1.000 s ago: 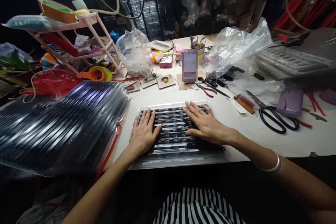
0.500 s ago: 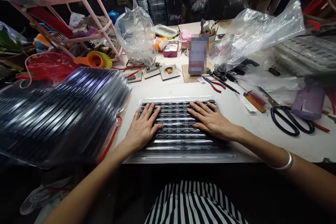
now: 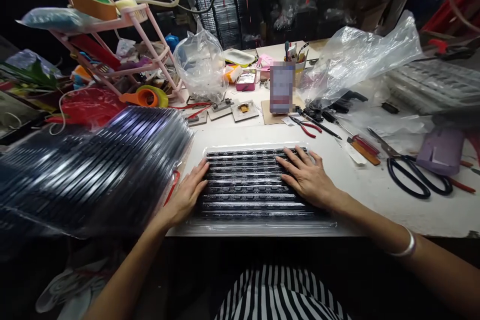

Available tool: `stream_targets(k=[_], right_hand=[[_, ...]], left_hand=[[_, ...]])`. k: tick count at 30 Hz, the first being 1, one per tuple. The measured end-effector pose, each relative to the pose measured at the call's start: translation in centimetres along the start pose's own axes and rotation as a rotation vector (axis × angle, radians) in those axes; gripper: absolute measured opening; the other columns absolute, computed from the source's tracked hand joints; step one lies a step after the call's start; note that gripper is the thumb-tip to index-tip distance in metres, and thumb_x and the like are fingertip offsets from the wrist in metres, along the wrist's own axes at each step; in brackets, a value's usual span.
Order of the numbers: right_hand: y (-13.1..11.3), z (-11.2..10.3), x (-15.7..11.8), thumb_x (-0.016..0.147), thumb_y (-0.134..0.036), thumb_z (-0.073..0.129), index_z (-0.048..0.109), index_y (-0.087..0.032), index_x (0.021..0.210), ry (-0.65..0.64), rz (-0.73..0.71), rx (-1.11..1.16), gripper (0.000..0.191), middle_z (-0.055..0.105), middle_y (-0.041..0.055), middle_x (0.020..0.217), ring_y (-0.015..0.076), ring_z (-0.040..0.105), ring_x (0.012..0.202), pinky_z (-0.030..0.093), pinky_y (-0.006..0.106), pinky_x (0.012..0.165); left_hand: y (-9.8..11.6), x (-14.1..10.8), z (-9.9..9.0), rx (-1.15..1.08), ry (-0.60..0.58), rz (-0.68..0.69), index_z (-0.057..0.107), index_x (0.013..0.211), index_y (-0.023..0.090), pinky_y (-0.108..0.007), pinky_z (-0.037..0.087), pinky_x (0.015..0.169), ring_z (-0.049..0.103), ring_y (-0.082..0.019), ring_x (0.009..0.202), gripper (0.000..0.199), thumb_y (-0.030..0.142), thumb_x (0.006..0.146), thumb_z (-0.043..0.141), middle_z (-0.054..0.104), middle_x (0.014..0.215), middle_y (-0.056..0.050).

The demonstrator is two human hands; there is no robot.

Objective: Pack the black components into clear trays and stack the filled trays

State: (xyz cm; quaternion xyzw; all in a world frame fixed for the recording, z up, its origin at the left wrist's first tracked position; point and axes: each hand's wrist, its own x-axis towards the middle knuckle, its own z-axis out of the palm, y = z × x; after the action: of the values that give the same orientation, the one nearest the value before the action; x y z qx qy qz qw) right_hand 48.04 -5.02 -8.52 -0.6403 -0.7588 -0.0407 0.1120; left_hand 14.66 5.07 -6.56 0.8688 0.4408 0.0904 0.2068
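I kept my right hand (image 3: 309,180) spread flat on the clear tray of black strips (image 3: 249,185) and my left hand (image 3: 185,195) open against its near-left edge, pressing evenly so nothing shifted.

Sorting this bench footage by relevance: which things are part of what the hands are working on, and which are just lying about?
In hand:
- clear tray of black strips
- left hand at its left edge
- right hand flat on top

Lying about:
- bagged stack of trays
- scissors
- red-handled pliers
- pink rack
- plastic bag
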Motion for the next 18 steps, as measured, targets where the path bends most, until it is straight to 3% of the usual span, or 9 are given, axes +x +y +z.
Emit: stream_targets(k=[3, 6, 10, 14, 18], right_hand=[[0.0, 0.3, -0.1, 0.096, -0.044, 0.030, 0.039, -0.026, 0.142, -0.001, 0.044, -0.020, 0.050, 0.028, 0.0111, 0.151, 0.0375, 0.017, 0.139, 0.019, 0.057, 0.104], [0.4, 0.3, 0.4, 0.094, -0.045, 0.034, 0.037, -0.024, 0.143, -0.039, 0.006, -0.004, 0.053, 0.023, 0.0127, 0.152, 0.0392, 0.014, 0.139, 0.020, 0.059, 0.104], [1.9, -0.1, -0.4, 0.096, -0.037, 0.034, 0.045, -0.022, 0.137, -0.005, -0.038, 0.143, 0.046, 0.035, 0.0114, 0.148, 0.0312, 0.023, 0.138, 0.026, 0.056, 0.105], [3.6, -1.1, -4.7, 0.094, -0.017, 0.031, 0.042, -0.021, 0.139, 0.064, -0.089, 0.339, 0.047, 0.044, 0.0090, 0.142, 0.0209, 0.032, 0.136, 0.033, 0.046, 0.108], [3.8, -3.3, -9.7, 0.088, -0.006, 0.032, 0.025, -0.026, 0.147, -0.073, -0.153, 0.384, 0.063, 0.032, 0.0047, 0.149, 0.0197, 0.022, 0.139, 0.034, 0.045, 0.109]], left_hand=[[0.0, -1.1, 0.7, -0.030, 0.084, -0.013, 0.028, 0.143, 0.007, -0.038, 0.019, 0.113, 0.020, -0.018, 0.140, 0.055, 0.035, 0.095, 0.024, 0.022, 0.153, -0.014], [0.9, -1.2, 1.3, 0.044, 0.126, -0.046, 0.031, 0.140, 0.000, -0.039, 0.019, 0.114, 0.022, -0.019, 0.139, 0.055, 0.030, 0.094, 0.024, 0.026, 0.151, -0.018], [1.1, -2.3, 0.3, 0.016, 0.104, -0.012, 0.035, 0.140, 0.009, -0.041, 0.024, 0.112, 0.027, -0.021, 0.137, 0.053, 0.033, 0.093, 0.030, 0.030, 0.150, -0.013], [0.5, -6.2, -1.3, -0.075, -0.014, 0.100, 0.035, 0.142, 0.022, -0.040, 0.027, 0.110, 0.029, -0.019, 0.136, 0.049, 0.025, 0.093, 0.032, 0.029, 0.151, -0.004], [0.1, -9.9, -0.7, 0.130, -0.043, 0.247, 0.017, 0.148, 0.024, -0.042, 0.029, 0.109, 0.026, -0.022, 0.137, 0.073, 0.007, 0.079, 0.034, 0.021, 0.153, -0.005]])
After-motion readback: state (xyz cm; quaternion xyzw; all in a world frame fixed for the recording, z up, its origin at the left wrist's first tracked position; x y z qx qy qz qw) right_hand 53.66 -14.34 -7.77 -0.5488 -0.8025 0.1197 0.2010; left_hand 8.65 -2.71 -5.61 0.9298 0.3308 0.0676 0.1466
